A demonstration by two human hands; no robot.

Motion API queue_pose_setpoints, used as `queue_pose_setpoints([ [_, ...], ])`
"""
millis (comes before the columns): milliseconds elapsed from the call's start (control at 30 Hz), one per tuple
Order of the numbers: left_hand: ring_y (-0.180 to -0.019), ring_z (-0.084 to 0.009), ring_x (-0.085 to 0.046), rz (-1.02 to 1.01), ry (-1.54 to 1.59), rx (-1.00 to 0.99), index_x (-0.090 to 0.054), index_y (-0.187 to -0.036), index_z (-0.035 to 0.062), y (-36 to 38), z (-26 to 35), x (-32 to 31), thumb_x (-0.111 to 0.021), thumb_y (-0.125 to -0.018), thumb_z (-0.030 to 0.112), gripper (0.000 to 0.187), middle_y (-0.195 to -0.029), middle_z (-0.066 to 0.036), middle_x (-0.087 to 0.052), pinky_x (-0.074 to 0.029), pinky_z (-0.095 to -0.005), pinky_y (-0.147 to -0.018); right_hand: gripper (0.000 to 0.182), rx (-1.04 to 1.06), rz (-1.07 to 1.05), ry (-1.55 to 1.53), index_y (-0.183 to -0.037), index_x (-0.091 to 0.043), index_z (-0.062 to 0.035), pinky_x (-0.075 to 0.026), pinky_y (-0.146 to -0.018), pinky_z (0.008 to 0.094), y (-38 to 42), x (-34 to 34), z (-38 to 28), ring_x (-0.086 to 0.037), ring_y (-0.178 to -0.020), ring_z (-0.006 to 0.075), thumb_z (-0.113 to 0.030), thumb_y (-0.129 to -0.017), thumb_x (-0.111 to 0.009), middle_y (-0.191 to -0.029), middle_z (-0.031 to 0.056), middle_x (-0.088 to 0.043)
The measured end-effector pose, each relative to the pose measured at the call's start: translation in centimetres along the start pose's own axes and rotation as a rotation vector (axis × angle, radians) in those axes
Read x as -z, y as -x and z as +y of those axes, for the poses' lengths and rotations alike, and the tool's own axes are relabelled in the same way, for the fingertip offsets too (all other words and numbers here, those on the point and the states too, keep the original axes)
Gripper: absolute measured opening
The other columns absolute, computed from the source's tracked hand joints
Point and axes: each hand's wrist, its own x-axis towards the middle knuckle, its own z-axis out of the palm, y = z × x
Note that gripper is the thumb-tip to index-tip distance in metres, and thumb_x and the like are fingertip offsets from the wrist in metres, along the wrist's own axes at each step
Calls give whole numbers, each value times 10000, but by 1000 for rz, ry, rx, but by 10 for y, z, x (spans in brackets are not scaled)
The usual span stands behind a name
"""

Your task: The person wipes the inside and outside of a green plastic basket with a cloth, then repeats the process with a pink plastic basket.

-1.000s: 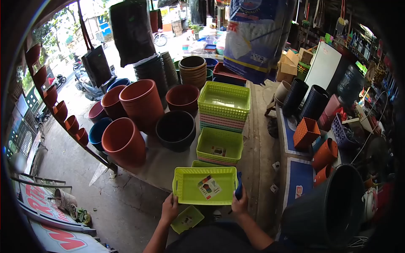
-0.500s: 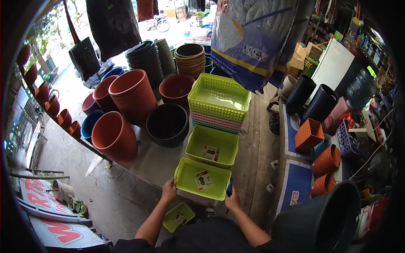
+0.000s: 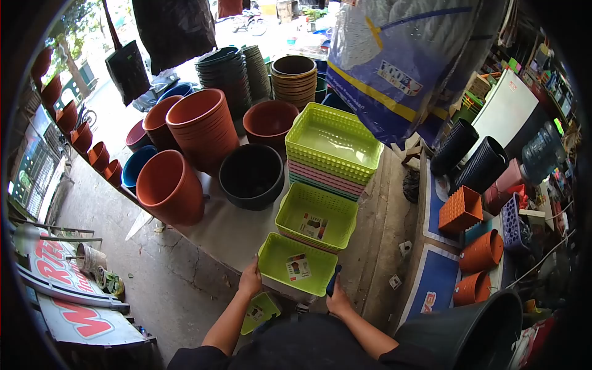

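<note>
A small green basket [image 3: 287, 276] with a label inside lies at the near edge of the table [image 3: 219, 237]. My left hand [image 3: 250, 279] grips its left side. At its right side, my right hand [image 3: 339, 299] is closed on a dark blue object [image 3: 333, 279], which touches the basket's edge. Just behind stands a stack of green baskets [image 3: 316, 216] with a label in the top one. Farther back is a taller stack of larger baskets [image 3: 333, 139], green over pink and teal.
Terracotta pots [image 3: 169, 188] and a black pot [image 3: 251, 176] stand left of the baskets. Plastic-wrapped goods [image 3: 394, 68] hang overhead. Another green basket [image 3: 259, 313] is low below the table edge. A big dark tub [image 3: 472, 327] is at the lower right.
The camera view has shifted, so the pots and stacks appear displaced. Both hands remain at the small basket, which now sits a little closer against the stack behind it.
</note>
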Motion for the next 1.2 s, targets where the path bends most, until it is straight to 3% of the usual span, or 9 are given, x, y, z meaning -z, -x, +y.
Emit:
queue_pose_setpoints([
  [133,-1074,-432,-568,47,31,-50,-351,-1455,69,-2,-5,-3,-458,-936,95,530,-1154,-273,-593,-459,-474,-900,916,-60,-62,-73,-1532,52,-87,-433,-996,459,-4,1,0,-471,-1270,394,-185,-857,-560,-1524,215,-289],
  [267,-1159,-438,-517,-103,15,54,-279,-1488,83,-6,-10,-1,-458,-958,142,563,-1279,-280,-521,-426,-472,-971,867,-122,-75,-66,-1534,-26,-67,-439,-982,467,-2,-1,-2,-481,-1255,402,-194,-864,-562,-1489,233,-344],
  [367,-1231,-435,-465,-75,59,81,-236,-1496,53,7,-21,2,-474,-967,187,595,-1358,-291,-452,-386,-459,-1035,802,-106,116,-91,-1520,-135,-35,-434,-981,471,8,2,-12,-496,-1230,415,-175,-860,-569,-1447,254,-396],
  [433,-1263,-432,-439,-24,135,131,-220,-1495,32,26,-40,-2,-486,-969,210,616,-1386,-298,-420,-365,-450,-1063,703,15,176,-184,-1491,-236,-6,-420,-976,466,40,33,-52,-513,-1186,451,-161,-884,-556,-1352,293,-478],
  [500,-1274,-416,-440,80,257,146,-231,-1476,-10,55,-65,-7,-513,-964,234,633,-1367,-310,-433,-354,-435,-1074,751,259,261,-95,-1486,-252,-13,-402,-1002,456,50,21,-48,-519,-1197,417,-120,-823,-588,-1348,254,-505],
  [567,-1267,-411,-452,57,287,277,-242,-1470,-10,92,-85,-4,-526,-958,241,638,-1362,-310,-443,-360,-432,-1070,828,652,140,99,-1469,-270,-2,-382,-1049,412,68,24,-64,-507,-1241,357,-46,-722,-625,-1381,183,-500],
  [700,-1230,-395,-498,23,335,540,-261,-1457,-17,172,-151,-19,-561,-937,260,661,-1330,-304,-486,-380,-422,-1055,848,747,-263,71,-1455,-304,-12,-386,-1047,404,75,-19,-85,-508,-1245,318,5,-659,-594,-1354,142,-534],
  [900,-1142,-372,-574,-157,417,842,-407,-1384,-8,274,-236,-46,-585,-924,306,585,-1230,-270,-577,-445,-416,-972,621,305,-544,26,-1428,-384,-71,-426,-995,419,45,-142,-71,-530,-1183,427,-57,-827,-540,-1236,282,-571],
  [1200,-1126,-360,-587,-140,524,1001,-382,-1410,30,308,-343,-110,-623,-909,299,618,-1217,-244,-593,-457,-416,-957,457,-83,-596,293,-1350,-455,-56,-425,-994,434,-34,-295,-11,-531,-1193,408,-229,-933,-533,-1267,249,-568],
])
